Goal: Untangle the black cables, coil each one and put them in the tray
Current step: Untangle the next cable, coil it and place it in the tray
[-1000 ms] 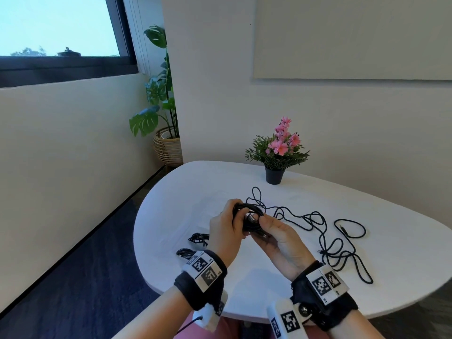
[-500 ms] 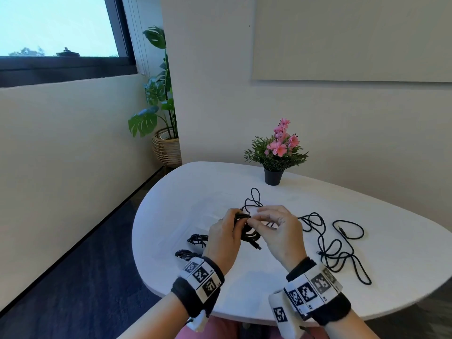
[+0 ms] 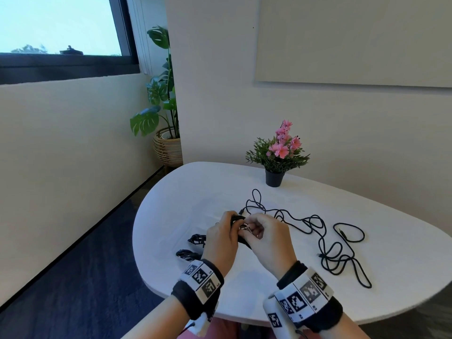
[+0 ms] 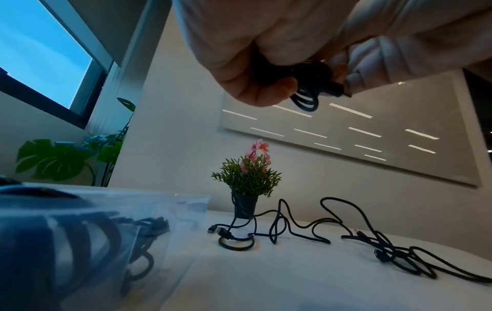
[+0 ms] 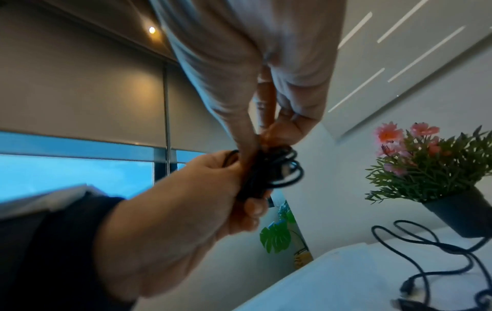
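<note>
My left hand [image 3: 231, 225] grips a small coiled black cable [image 3: 237, 219] above the white table. My right hand [image 3: 253, 230] is palm down against the coil, its fingertips pinching the cable's end at the bundle. The coil's loops [image 5: 282, 170] stick out beyond both hands in the right wrist view, and they hang below the fingers [image 4: 306, 94] in the left wrist view. Loose tangled black cables [image 3: 320, 231] sprawl on the table to the right. A clear tray [image 4: 186, 197] at the left holds coiled cables [image 3: 195, 241].
A small potted pink flower [image 3: 275, 177] stands at the table's far side, behind the loose cables. The white table [image 3: 396, 255] has a curved front edge near my wrists. A large leafy plant in a wicker basket [image 3: 167, 149] stands on the floor by the wall.
My right hand has turned from palm up under the coil to palm down over it, fingers curling in at the cable's end. The left hand kept its grip on the coil.
</note>
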`<state>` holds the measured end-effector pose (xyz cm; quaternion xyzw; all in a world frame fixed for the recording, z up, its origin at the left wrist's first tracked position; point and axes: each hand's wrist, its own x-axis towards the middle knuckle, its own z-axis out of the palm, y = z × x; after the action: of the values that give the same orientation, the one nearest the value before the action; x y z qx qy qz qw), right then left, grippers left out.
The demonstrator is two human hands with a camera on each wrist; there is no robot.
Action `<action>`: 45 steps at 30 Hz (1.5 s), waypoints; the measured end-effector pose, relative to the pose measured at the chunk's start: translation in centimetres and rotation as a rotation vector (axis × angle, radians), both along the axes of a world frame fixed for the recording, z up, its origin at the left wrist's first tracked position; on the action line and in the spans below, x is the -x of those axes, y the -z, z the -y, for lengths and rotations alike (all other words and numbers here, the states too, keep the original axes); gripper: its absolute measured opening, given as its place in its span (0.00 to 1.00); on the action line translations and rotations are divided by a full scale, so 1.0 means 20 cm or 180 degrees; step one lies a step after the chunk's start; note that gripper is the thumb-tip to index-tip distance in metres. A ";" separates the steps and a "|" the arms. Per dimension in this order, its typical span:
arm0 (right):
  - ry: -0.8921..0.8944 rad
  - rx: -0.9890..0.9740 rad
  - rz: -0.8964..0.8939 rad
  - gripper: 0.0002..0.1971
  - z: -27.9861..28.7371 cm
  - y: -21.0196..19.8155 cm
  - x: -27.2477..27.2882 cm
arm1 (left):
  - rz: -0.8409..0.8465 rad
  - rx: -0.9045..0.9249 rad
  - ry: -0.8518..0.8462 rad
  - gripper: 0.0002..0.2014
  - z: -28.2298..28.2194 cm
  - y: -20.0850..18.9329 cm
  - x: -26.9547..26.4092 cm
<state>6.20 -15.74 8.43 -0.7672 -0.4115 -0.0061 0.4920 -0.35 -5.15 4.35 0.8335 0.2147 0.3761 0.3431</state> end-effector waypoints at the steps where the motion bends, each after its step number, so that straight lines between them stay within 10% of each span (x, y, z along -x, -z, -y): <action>1: 0.0010 0.0151 0.0086 0.04 -0.01 -0.01 0.00 | 0.0026 0.0012 -0.0028 0.05 0.00 0.00 0.00; 7: -0.0096 0.0232 0.0466 0.11 0.00 -0.01 -0.02 | 0.0282 0.0145 -0.0035 0.04 -0.01 -0.03 0.04; 19: -0.0002 -0.1504 -0.2414 0.03 0.05 -0.03 -0.05 | 0.0082 0.0491 0.0595 0.06 -0.04 -0.12 0.13; 31: -0.0101 -0.0940 -0.2367 0.07 0.09 -0.03 -0.12 | -0.0750 0.0241 0.1491 0.09 -0.03 -0.17 0.17; 37: -0.0058 -0.0749 -0.3367 0.06 0.07 0.02 -0.13 | -0.0749 0.0135 0.1511 0.11 -0.03 -0.13 0.19; 40: 0.0001 -0.0634 -0.2936 0.04 0.04 0.04 -0.13 | -0.0665 0.0265 0.1286 0.11 -0.02 -0.07 0.18; 45: -0.0479 0.0465 -0.0209 0.06 0.04 0.08 -0.14 | -0.0625 0.0461 0.1013 0.10 -0.05 -0.05 0.15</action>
<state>8.94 -16.52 6.85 -0.7677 -0.4510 0.0859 0.4470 -3.31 -4.08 5.30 0.8628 0.1391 0.2176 0.4347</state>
